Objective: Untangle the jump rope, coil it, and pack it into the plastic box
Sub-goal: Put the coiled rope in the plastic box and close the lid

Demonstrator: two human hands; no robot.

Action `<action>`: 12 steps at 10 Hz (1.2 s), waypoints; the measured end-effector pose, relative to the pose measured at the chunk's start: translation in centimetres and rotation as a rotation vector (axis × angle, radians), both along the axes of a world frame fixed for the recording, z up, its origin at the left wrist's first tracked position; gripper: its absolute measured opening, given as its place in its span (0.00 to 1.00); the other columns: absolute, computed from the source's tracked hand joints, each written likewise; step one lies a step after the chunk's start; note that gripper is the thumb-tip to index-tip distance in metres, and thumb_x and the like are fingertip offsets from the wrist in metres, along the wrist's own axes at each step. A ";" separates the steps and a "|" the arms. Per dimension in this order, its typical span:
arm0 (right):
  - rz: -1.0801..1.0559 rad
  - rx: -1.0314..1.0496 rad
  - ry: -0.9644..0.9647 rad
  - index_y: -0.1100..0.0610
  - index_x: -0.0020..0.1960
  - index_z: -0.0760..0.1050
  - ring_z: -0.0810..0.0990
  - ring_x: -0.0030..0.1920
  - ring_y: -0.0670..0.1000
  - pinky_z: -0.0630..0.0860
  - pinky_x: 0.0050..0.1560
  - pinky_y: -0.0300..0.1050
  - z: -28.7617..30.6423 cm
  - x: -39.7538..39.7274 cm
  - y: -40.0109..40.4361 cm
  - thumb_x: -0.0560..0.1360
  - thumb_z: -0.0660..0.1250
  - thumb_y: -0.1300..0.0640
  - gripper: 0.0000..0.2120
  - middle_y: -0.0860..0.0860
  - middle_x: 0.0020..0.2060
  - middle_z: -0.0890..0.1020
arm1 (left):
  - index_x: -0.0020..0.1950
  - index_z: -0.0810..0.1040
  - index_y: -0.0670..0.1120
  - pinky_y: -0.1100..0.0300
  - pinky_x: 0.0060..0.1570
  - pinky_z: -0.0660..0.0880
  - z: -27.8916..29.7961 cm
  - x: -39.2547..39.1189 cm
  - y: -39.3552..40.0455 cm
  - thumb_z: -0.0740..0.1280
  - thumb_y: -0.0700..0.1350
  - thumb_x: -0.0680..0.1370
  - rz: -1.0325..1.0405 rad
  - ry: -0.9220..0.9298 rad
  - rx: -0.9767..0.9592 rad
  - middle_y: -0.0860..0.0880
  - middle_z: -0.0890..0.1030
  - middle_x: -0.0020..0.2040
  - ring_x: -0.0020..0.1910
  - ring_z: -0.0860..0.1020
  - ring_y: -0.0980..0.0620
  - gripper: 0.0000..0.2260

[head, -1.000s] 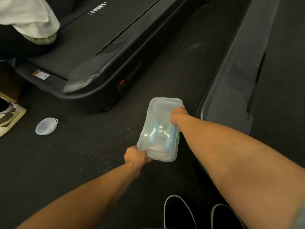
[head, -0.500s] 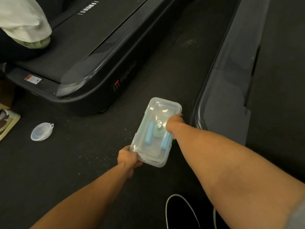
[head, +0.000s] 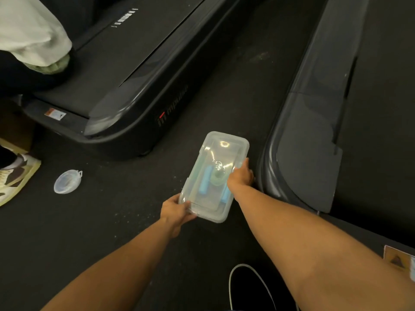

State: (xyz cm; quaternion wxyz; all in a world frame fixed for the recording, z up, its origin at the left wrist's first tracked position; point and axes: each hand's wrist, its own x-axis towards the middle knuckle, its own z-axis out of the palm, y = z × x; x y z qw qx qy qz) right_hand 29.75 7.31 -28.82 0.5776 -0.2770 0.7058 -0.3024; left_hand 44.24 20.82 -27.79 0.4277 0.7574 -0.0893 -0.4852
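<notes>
A clear rectangular plastic box (head: pixel 221 149) with its lid on sits on the dark floor between two treadmills. Through the lid I see the jump rope (head: pixel 205 182) inside: blue handles lying beside a pale green coil. My left hand (head: pixel 176 209) grips the box's near left corner. My right hand (head: pixel 240 176) holds the box's right long edge, fingers over the lid rim. Part of one blue handle is hidden behind my right wrist.
A black treadmill (head: pixel 139 86) lies at the upper left, another treadmill (head: pixel 314 131) close on the right. A small round clear container (head: pixel 67 181) lies on the floor to the left. Another person's shoe (head: pixel 13 176) is at the far left. My own shoe (head: pixel 249 288) is below.
The view has shifted a little and the box now lies flatter, so the rope inside shows more clearly. My right hand slid from the box's top to its right edge. Left hand keeps its corner grip.
</notes>
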 end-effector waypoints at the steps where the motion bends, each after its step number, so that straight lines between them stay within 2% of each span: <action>1: -0.330 0.039 -0.216 0.55 0.75 0.70 0.74 0.69 0.60 0.66 0.73 0.54 -1.1 1.6 -1.2 0.81 0.62 0.48 0.24 0.57 0.70 0.75 | 0.69 0.72 0.43 0.48 0.39 0.85 0.1 -0.1 -0.2 0.66 0.36 0.81 -0.023 0.026 0.024 0.39 0.79 0.61 0.53 0.84 0.39 0.17; 2: -0.149 -0.023 -0.034 0.54 0.65 0.80 0.80 0.61 0.58 0.72 0.69 0.54 -0.8 1.3 -0.9 0.79 0.60 0.42 0.23 0.56 0.62 0.82 | 0.66 0.71 0.42 0.48 0.38 0.85 0.1 0.2 -0.2 0.66 0.36 0.81 -0.048 0.045 0.073 0.38 0.77 0.63 0.54 0.83 0.38 0.14; 3: 0.016 -0.021 -0.006 0.57 0.64 0.77 0.80 0.53 0.56 0.74 0.56 0.46 0.8 0.5 1.1 0.83 0.59 0.56 0.14 0.54 0.56 0.81 | 0.65 0.70 0.40 0.49 0.39 0.84 0.3 1.5 1.2 0.67 0.35 0.80 -0.131 0.071 0.161 0.36 0.77 0.63 0.53 0.84 0.38 0.15; 4: 0.153 -0.004 0.023 0.54 0.63 0.74 0.79 0.49 0.54 0.79 0.54 0.52 0.2 -0.1 3.9 0.82 0.61 0.58 0.11 0.54 0.54 0.80 | 0.63 0.72 0.39 0.47 0.46 0.85 1.1 3.5 3.4 0.69 0.34 0.79 -0.276 0.143 0.259 0.36 0.80 0.61 0.55 0.84 0.39 0.14; 5: 0.204 0.003 0.020 0.52 0.65 0.74 0.79 0.50 0.54 0.80 0.53 0.52 0.3 -0.6 5.7 0.81 0.64 0.59 0.13 0.54 0.56 0.80 | 0.64 0.73 0.40 0.43 0.54 0.82 1.7 5.6 4.2 0.72 0.34 0.76 -0.348 0.187 0.352 0.37 0.82 0.59 0.55 0.84 0.39 0.17; 6: 0.215 -0.028 0.018 0.51 0.70 0.72 0.78 0.59 0.56 0.76 0.54 0.50 0.4 -1.3 5.9 0.81 0.66 0.57 0.18 0.55 0.64 0.75 | 0.66 0.75 0.44 0.40 0.60 0.79 2.5 6.4 3.6 0.76 0.37 0.72 -0.533 0.134 0.471 0.39 0.82 0.61 0.58 0.82 0.40 0.24; 7: 0.230 0.034 0.074 0.52 0.80 0.59 0.70 0.72 0.60 0.74 0.66 0.56 0.4 -1.6 6.5 0.79 0.68 0.49 0.33 0.57 0.75 0.65 | 0.68 0.75 0.48 0.40 0.65 0.74 3.0 6.5 2.1 0.74 0.43 0.72 -0.575 0.074 0.468 0.43 0.78 0.66 0.66 0.76 0.41 0.25; 8: 0.229 0.172 0.066 0.58 0.79 0.60 0.73 0.69 0.60 0.75 0.62 0.54 -0.3 -1.9 7.1 0.77 0.68 0.38 0.39 0.58 0.73 0.68 | 0.67 0.78 0.45 0.43 0.63 0.77 3.0 5.8 0.1 0.67 0.50 0.79 -0.441 0.075 0.310 0.43 0.81 0.64 0.61 0.80 0.42 0.18; 9: 0.200 0.225 -0.062 0.61 0.63 0.72 0.78 0.52 0.55 0.76 0.52 0.50 -0.9 -2.5 6.9 0.76 0.68 0.38 0.29 0.54 0.52 0.77 | 0.66 0.78 0.48 0.48 0.52 0.79 2.9 4.6 -1.5 0.65 0.56 0.81 -0.447 0.129 0.296 0.45 0.84 0.61 0.59 0.82 0.44 0.18; 10: 0.174 0.221 -0.155 0.59 0.54 0.72 0.78 0.42 0.51 0.80 0.50 0.52 -1.5 -2.3 6.7 0.77 0.70 0.41 0.22 0.52 0.46 0.79 | 0.66 0.78 0.45 0.45 0.55 0.80 2.0 4.5 -2.0 0.71 0.57 0.77 -0.444 0.112 0.293 0.44 0.85 0.59 0.57 0.84 0.41 0.23; 11: 0.159 0.169 -0.098 0.61 0.58 0.75 0.79 0.41 0.52 0.83 0.51 0.55 -1.6 -1.8 6.8 0.76 0.71 0.42 0.23 0.54 0.48 0.82 | 0.68 0.76 0.41 0.42 0.55 0.81 1.5 4.5 -2.0 0.76 0.53 0.73 -0.411 0.056 0.256 0.43 0.85 0.57 0.54 0.85 0.40 0.28; 12: 0.161 0.098 -0.027 0.61 0.56 0.76 0.78 0.39 0.51 0.82 0.46 0.52 -1.6 -1.7 6.9 0.77 0.71 0.44 0.21 0.53 0.44 0.80 | 0.65 0.73 0.42 0.49 0.45 0.81 1.2 4.0 -2.3 0.77 0.48 0.74 -0.355 -0.101 0.185 0.44 0.81 0.56 0.51 0.82 0.45 0.24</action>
